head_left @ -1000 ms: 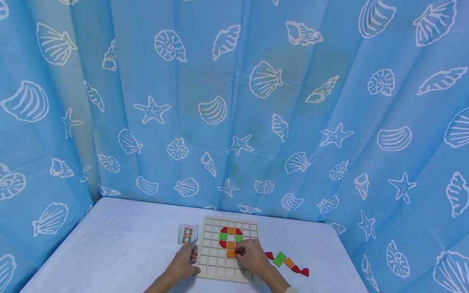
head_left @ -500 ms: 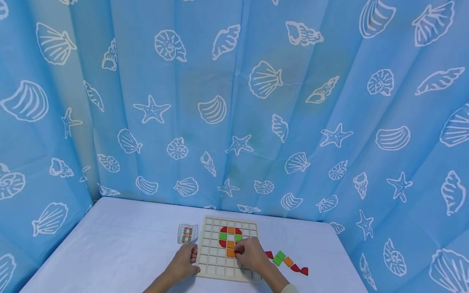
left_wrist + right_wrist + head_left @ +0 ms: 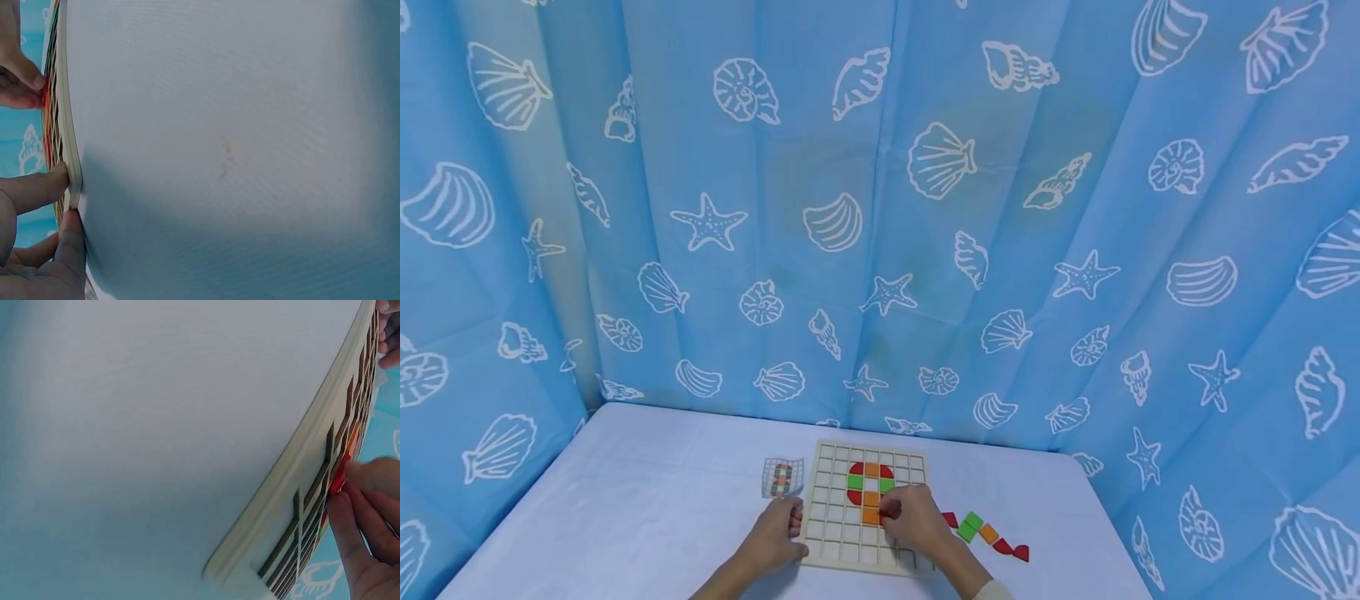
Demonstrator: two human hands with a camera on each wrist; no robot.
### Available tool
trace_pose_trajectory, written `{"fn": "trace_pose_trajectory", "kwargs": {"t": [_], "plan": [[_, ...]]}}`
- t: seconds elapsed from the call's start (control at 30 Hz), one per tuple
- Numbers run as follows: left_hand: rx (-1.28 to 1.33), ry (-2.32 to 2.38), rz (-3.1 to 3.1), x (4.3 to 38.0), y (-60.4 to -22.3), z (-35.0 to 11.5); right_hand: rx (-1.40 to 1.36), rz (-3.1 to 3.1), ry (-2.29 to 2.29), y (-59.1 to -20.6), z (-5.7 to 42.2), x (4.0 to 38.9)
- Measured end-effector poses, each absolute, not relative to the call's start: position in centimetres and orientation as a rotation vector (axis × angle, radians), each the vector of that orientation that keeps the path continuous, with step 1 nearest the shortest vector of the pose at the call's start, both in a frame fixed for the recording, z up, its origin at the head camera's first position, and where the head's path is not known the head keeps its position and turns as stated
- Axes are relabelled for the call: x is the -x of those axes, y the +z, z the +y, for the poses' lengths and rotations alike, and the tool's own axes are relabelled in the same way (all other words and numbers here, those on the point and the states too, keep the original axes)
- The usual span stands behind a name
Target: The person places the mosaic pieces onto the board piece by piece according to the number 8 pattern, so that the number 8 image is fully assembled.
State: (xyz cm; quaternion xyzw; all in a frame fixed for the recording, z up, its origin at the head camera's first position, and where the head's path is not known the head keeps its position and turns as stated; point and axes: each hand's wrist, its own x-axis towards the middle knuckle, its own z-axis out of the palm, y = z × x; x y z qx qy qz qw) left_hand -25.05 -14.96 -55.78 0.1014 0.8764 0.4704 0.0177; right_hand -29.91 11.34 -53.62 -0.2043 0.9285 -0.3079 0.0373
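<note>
A pale wooden grid board (image 3: 842, 533) lies on the white table, with red, green and orange tiles set in its middle squares. At the board's left edge, my left hand (image 3: 772, 537) grips the rim between thumb and fingers; the left wrist view shows its fingertips (image 3: 72, 219) on the edge. My right hand (image 3: 917, 521) pinches a red rounded tile (image 3: 339, 474) between thumb and fingers, down at the grid squares. Just left of that tile is an orange tile (image 3: 870, 516) in its square. The right hand covers part of the board's right side.
Right of the board lie loose tiles: green ones (image 3: 970, 527), an orange one (image 3: 988, 533) and several red ones (image 3: 1021, 552). A small transparent card with a coloured grid pattern (image 3: 782, 478) lies beyond the left hand. Behind the table (image 3: 662, 483) hangs a blue shell-patterned curtain (image 3: 880, 250).
Both hands keep nearly the same place and hold throughout. Only the head view shifts very slightly.
</note>
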Motion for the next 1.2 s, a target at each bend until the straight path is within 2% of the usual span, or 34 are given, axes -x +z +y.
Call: {"fn": "trace_pose_trajectory", "kwargs": {"t": [0.17,0.37,0.5,0.63,1.2], "plan": [[-0.329,1.445,2.724,25.1,-55.8,-15.0,0.54,2.909,-0.993,-53.2,13.7,30.2],[-0.293,1.412,2.74,25.0,-55.8,-15.1,0.31,3.013,-0.926,-52.7,18.6,30.4],[-0.29,1.418,2.741,24.9,-55.8,-15.2,0.139,3.016,-0.842,-53.0,22.1,30.1],[-0.293,1.421,2.733,24.8,-55.7,-15.3,0.089,3.002,-0.795,-53.8,24.6,29.7],[-0.305,1.401,2.763,25.1,-55.8,-14.9,0.175,3.004,-0.801,-54.4,25.3,29.7]]}}
